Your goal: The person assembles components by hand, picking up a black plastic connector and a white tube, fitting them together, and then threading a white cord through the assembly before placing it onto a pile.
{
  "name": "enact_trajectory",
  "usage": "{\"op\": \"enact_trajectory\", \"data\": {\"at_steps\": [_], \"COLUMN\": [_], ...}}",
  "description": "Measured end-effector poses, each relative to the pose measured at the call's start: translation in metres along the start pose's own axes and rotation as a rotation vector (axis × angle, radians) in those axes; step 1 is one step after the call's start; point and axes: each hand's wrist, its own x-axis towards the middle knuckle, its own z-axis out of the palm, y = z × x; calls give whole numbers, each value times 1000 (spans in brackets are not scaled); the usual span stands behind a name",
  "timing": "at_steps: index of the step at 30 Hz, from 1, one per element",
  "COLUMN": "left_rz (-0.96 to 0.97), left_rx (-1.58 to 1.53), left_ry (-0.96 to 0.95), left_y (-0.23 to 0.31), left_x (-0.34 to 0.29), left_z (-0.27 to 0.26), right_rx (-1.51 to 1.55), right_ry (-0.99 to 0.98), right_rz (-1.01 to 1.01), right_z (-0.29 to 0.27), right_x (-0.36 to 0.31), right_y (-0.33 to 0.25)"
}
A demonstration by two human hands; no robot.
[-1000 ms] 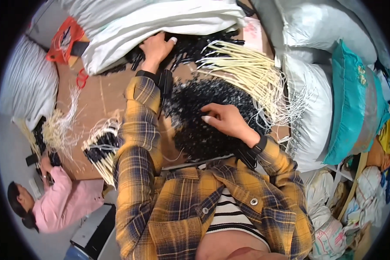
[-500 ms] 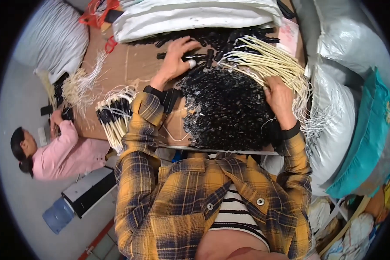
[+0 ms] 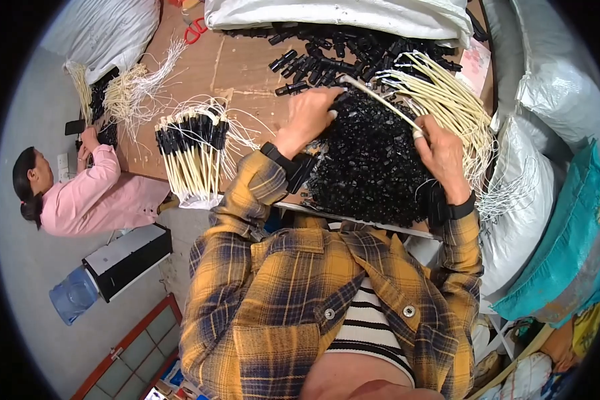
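My right hand (image 3: 441, 155) pinches one thin cream rod (image 3: 383, 101) near its lower end. The rod slants up and left over a heap of small glossy black pieces (image 3: 373, 160). My left hand (image 3: 308, 115) is closed, its fingertips near the rod's far end; whatever lies in them is hidden. Several black tubular plastic fittings (image 3: 333, 67) lie just beyond it. Beside my right hand is a loose bundle of cream rods (image 3: 440, 90) with white strings trailing off. To the left stands a bundle of black-topped cream rods (image 3: 192, 157), also with white strings.
A white sack (image 3: 340, 17) lies across the table's far side. Red scissors (image 3: 195, 31) and more stringed rods (image 3: 130, 97) are at the far left. A person in pink (image 3: 100, 190) works at the left. Stuffed sacks (image 3: 523, 200) crowd the right edge.
My right hand has drawn a cream rod out from the bundle. My left hand has come back from the black fittings toward the rod's end, and its fingers have closed. The view has shifted.
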Motion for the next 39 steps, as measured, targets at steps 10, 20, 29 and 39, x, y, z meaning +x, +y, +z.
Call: {"op": "enact_trajectory", "data": {"at_steps": [10, 20, 29, 39], "left_rz": [-314, 564, -255, -205], "left_rx": [-1105, -223, -251, -682], "left_ry": [-104, -47, -30, -85], "left_y": [-20, 4, -10, 13], "left_x": [-30, -42, -65, -65], "left_z": [-19, -17, -17, -12], "right_rx": [565, 191, 1467, 322], "right_ry": [-79, -228, -173, -91], "right_rz": [277, -38, 85, -20], "right_z": [7, 18, 12, 60], "right_x": [-24, -17, -11, -19], "right_y": [-31, -58, -42, -77]}}
